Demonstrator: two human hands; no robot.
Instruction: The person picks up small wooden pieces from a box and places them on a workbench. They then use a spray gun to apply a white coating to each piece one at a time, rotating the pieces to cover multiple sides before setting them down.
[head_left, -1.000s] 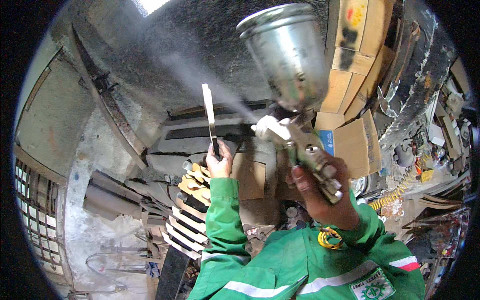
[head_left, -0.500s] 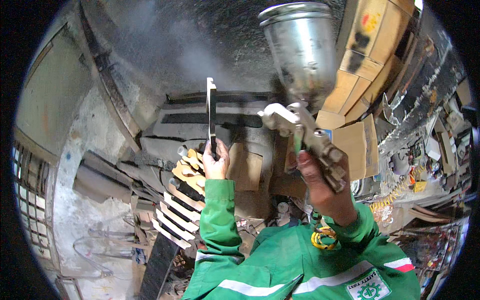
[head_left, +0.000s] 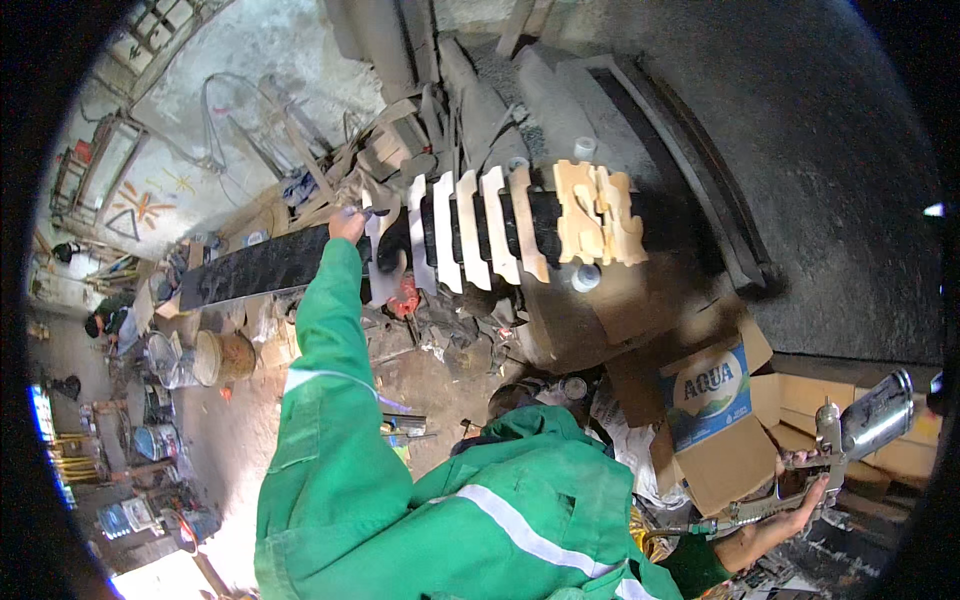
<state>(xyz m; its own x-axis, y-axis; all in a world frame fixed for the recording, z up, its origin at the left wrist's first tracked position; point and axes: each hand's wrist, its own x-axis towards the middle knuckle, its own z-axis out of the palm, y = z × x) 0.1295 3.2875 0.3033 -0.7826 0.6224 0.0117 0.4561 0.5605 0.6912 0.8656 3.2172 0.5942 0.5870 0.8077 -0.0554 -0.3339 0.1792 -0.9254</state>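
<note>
My left hand (head_left: 347,224) reaches far out to the left, its fingers closed on the end of a pale, notched flat piece (head_left: 385,262) over a long black board (head_left: 262,265). Beside that piece, several whitish notched strips (head_left: 470,230) lie in a row across the board. Bare-wood cut-outs (head_left: 598,215) rest at the row's right end. At the lower right, my right hand (head_left: 800,505) is wrapped round the handle of a spray gun (head_left: 829,432) with a silver cup (head_left: 877,415), tilted to the right. A hose runs from its handle towards my sleeve.
Below the board's right end stands an open cardboard box (head_left: 715,420) with a blue label. Small cups (head_left: 586,277) stand near the wood cut-outs. A bucket (head_left: 222,358) sits on the floor at left, and farther left a person (head_left: 112,318) bends down. A dark wall (head_left: 840,200) rises at right.
My view has turned left. My left hand has carried the upright piece down to the strips' left end. My right hand, still gripping the spray gun, is now off to the lower right.
</note>
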